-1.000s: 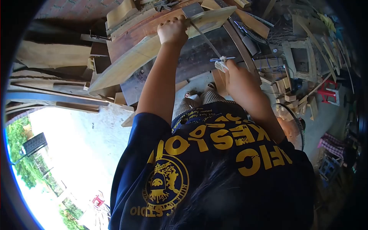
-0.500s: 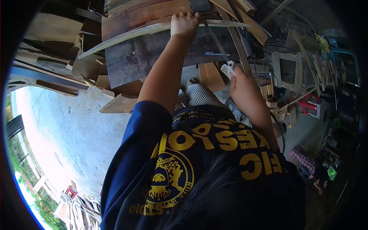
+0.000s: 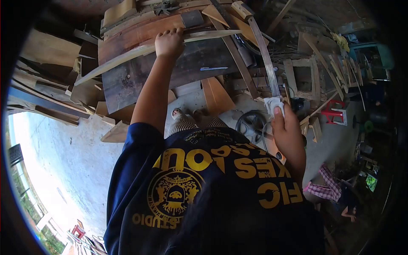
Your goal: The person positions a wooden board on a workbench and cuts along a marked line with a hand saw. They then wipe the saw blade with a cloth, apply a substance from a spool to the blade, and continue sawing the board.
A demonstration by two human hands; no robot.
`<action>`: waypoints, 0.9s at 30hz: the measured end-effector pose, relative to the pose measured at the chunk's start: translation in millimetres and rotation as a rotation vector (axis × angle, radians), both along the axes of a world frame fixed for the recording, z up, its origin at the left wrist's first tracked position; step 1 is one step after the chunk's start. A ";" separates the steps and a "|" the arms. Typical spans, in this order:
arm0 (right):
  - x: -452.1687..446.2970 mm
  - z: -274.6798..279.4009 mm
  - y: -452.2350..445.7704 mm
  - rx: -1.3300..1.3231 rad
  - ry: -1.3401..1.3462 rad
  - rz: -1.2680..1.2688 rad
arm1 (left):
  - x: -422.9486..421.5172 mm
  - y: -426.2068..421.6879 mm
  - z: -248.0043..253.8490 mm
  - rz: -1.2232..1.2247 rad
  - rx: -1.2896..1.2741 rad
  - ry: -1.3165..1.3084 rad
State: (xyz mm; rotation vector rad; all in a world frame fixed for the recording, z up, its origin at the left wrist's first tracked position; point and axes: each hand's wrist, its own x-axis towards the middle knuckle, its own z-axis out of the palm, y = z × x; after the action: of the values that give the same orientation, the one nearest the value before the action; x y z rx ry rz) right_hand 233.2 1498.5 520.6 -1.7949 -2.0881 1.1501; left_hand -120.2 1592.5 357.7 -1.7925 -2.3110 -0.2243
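Note:
My left hand [image 3: 170, 43] is closed over a long, pale, slightly curved wooden strip [image 3: 119, 60], which lies across a dark wooden board [image 3: 182, 59]. In my right hand [image 3: 289, 127] is a long, narrow, flat metal bar [image 3: 267, 57], file-like in shape. White cloth [image 3: 273, 104] wraps its near end, and my fingers close on that cloth. A wooden block [image 3: 242, 10] sits at the bar's far end. The bar stands to the right of the strip, apart from it. Between the two hands, a pen [image 3: 213, 68] rests on the dark board.
Wood pieces [image 3: 55, 40] are piled at the left. A black spoked wheel [image 3: 250, 123] is near my legs. To the right stand a wooden frame [image 3: 302, 78] and a red stool [image 3: 332, 112]. Another person [image 3: 331, 187] is farther off at the lower right.
My right hand has swung the metal bar right and away from the wooden strip, so its block end now shows. My left hand keeps its hold. The whole view has shifted.

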 end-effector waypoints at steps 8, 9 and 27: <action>36.3 -51.5 -30.7 -0.139 0.179 -0.111 | -3.9 -1.8 -1.9 -0.130 0.183 -0.041; 39.2 -55.4 -29.6 -0.140 0.191 -0.112 | -6.5 -0.5 -2.0 -0.134 0.182 -0.030; -13.4 -99.8 0.5 -0.057 0.172 0.082 | -35.9 24.7 17.6 -0.116 0.075 -0.018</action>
State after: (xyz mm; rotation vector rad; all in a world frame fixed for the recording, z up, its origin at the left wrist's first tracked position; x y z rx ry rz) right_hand 219.8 1499.0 420.8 -1.5832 -2.0658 1.3467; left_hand -156.1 1617.2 375.3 -1.8957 -2.1819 -0.3418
